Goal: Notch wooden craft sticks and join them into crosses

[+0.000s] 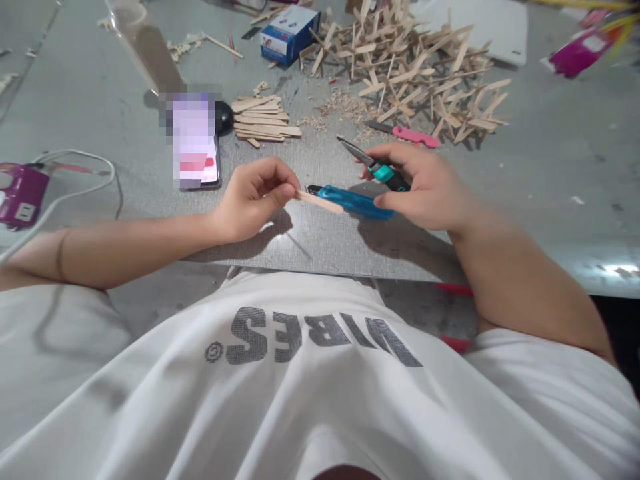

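Note:
Between the thumb and fingers of my left hand point(260, 199) is one end of a wooden stick point(323, 202), its rounded end pointing right. My right hand point(425, 187) is wrapped round a dark and teal handled tool point(383, 172) with a pointed metal tip facing up and left. Under that hand, its thumb near the right end, a blue stapler-like tool point(356, 202) lies on the grey table point(320, 243). Beyond my hands rests a pink-handled knife point(413, 136). A bundle of flat wooden sticks point(265, 119) lies past my left hand.
A large heap of joined sticks point(400, 67) covers the back, beside a blue box point(289, 33). At the left are a phone point(200, 157), a clear container point(145, 47), a purple device point(23, 193) and a white cable point(75, 153). Another purple item point(580, 53) lies back right.

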Action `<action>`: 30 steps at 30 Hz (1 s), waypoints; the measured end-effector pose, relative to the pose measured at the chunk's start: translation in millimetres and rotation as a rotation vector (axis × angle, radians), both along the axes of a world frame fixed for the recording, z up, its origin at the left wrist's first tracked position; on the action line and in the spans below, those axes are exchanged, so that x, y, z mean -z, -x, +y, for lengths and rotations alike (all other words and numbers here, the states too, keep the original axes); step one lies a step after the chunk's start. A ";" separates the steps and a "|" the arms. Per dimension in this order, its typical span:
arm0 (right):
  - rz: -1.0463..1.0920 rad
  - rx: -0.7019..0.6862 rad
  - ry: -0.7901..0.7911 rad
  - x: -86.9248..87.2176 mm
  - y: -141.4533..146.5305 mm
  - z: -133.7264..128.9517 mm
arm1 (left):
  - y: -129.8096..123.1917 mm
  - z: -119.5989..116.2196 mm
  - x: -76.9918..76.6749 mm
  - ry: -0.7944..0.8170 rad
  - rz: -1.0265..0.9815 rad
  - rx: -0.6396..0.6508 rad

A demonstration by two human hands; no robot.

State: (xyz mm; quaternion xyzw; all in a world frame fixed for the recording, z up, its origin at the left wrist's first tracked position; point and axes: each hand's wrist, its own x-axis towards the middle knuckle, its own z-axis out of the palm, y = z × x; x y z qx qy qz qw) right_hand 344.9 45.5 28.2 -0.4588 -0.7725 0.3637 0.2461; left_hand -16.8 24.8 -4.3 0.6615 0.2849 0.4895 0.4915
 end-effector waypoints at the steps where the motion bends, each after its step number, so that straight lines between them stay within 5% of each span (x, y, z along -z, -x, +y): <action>1: 0.015 -0.014 0.012 -0.5 0.5 -0.4 | -1.4 1.6 -0.3 -0.042 0.024 -0.001; 10: 0.023 0.015 -0.195 -13.7 18.8 -17.2 | -43.7 45.4 -4.6 -0.115 0.148 0.238; 14: 0.051 0.002 -0.197 -20.8 19.4 -16.8 | -72.5 66.6 -12.7 -0.145 0.183 0.240; 18: 0.016 0.016 -0.242 -20.4 12.1 -8.2 | -87.9 87.3 -2.2 -0.122 0.174 0.124; 23: -0.002 0.213 -0.291 -12.0 -3.5 12.8 | -78.7 141.5 22.2 -0.096 0.189 0.002; 26: 0.077 0.348 -0.366 -3.9 -15.0 30.5 | -62.0 169.7 23.6 -0.050 0.215 -0.070; 30: 0.154 0.373 -0.442 7.2 -26.0 46.8 | -41.3 149.6 9.2 -0.014 0.197 -0.118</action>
